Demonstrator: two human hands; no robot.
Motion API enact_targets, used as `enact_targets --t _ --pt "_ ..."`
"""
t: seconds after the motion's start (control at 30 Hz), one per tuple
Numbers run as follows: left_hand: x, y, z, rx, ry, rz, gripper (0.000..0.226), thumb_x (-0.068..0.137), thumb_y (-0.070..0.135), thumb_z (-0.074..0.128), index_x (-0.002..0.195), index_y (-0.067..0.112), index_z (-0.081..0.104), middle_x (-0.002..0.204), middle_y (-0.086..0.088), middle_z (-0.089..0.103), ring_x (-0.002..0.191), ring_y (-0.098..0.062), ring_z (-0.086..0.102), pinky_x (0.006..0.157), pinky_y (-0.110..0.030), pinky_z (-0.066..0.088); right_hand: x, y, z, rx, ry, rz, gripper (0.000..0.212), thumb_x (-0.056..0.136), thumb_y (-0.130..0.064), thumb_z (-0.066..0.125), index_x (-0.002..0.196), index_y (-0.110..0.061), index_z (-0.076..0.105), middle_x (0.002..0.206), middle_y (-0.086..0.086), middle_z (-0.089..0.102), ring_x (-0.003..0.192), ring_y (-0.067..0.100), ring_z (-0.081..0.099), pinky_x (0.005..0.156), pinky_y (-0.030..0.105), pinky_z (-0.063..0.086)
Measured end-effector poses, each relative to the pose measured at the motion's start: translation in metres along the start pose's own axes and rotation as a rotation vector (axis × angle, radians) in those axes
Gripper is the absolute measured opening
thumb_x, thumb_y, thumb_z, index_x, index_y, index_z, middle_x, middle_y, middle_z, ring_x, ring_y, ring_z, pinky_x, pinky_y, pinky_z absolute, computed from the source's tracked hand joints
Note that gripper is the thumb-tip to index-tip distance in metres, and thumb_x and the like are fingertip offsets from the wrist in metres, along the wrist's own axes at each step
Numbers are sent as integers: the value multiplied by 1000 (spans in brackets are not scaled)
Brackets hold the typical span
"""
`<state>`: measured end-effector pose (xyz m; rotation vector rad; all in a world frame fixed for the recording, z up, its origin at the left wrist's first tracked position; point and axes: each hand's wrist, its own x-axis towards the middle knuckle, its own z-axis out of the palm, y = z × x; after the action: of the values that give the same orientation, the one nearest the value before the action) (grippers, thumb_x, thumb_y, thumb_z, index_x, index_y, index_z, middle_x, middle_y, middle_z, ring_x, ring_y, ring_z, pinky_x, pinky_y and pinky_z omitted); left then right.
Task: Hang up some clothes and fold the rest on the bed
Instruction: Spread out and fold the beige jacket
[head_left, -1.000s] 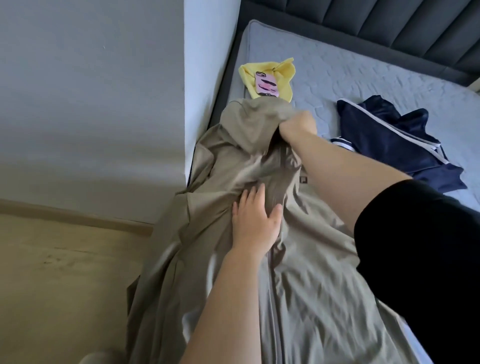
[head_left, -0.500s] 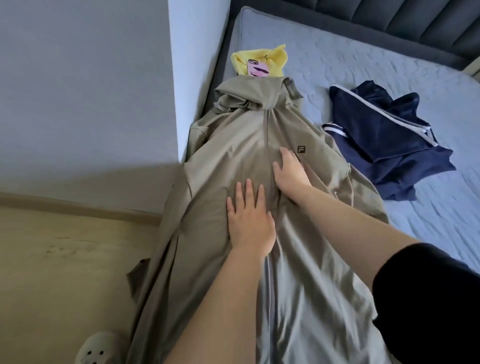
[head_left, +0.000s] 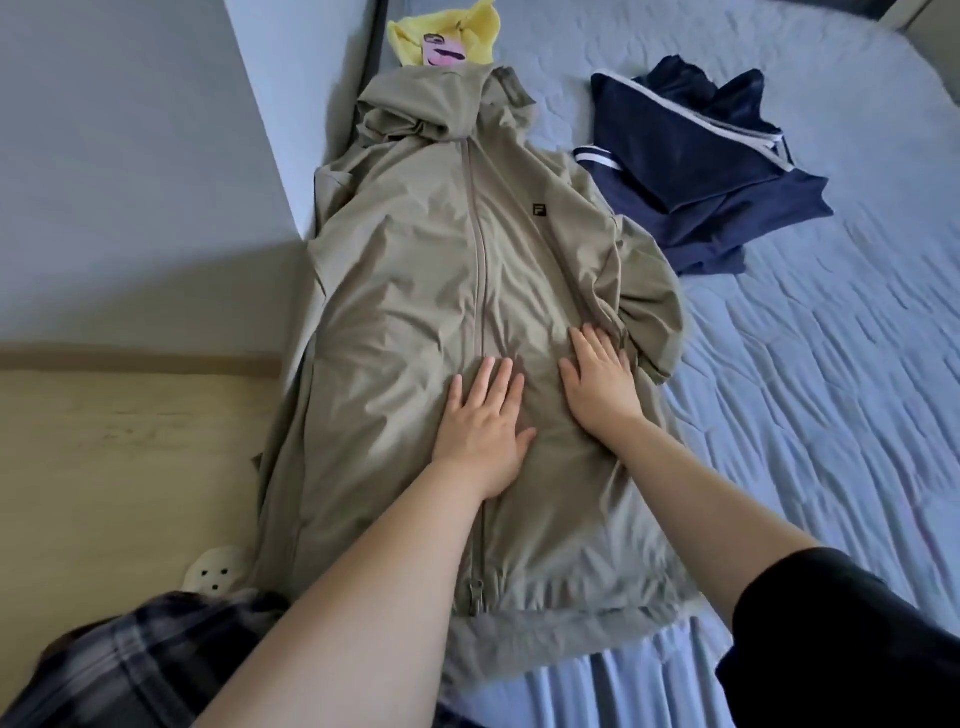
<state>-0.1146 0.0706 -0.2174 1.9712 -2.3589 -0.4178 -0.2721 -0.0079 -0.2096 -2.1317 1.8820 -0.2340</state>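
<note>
The khaki zip-front hooded jacket (head_left: 457, 270) lies front-up, wrinkled, zipped shut on the blue quilted bed (head_left: 805, 389); our left hand (head_left: 483, 421) and right hand (head_left: 600, 379) press flat on it, side by side.

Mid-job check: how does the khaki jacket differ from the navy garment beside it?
The khaki jacket lies spread out, front up and zipped; the navy garment sits in a bunched heap. The khaki jacket is plain with a small chest logo; the navy garment has white stripes. The left hand and right hand press flat on the khaki jacket; no hand is on the navy garment. Both lie on the bed.
</note>
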Motion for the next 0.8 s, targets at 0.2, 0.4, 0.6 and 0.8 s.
enact_targets --t 0.2,0.4,0.6,0.8 --pt "-33 25 5 6 -66 84 66 98 53 22 153 23 0 160 0 -12 145 -20 -18 115 -48 -9 -69 21 -5 233 253 394 51 97 -35 46 137 -5 38 138 17 46 128 34 40 102 41 33" --pt "-45 41 0 -56 -83 74 68 96 54 34 153 26 8 161 0 -8 146 -20 -12 116 -47 -3 -84 62 -32 367 251 609 36 97 -32 47 77 -4 59 81 20 64 90 37 61 65 30 33" --pt "-49 33 -14 -239 -138 119 58 88 37 58 141 22 42 154 -2 26 142 -21 21 116 -39 20 -105 42 -33 108 331 304 17 93 -17 52 106 -5 54 106 14 56 104 35 50 83 41 39" --pt "-67 17 -31 -279 -250 -36 22 77 39 66 68 24 55 76 10 56 84 -19 59 60 -27 39 -148 15 -24 106 -157 -364 34 81 -38 72 85 -7 60 85 6 57 86 27 54 78 34 42"
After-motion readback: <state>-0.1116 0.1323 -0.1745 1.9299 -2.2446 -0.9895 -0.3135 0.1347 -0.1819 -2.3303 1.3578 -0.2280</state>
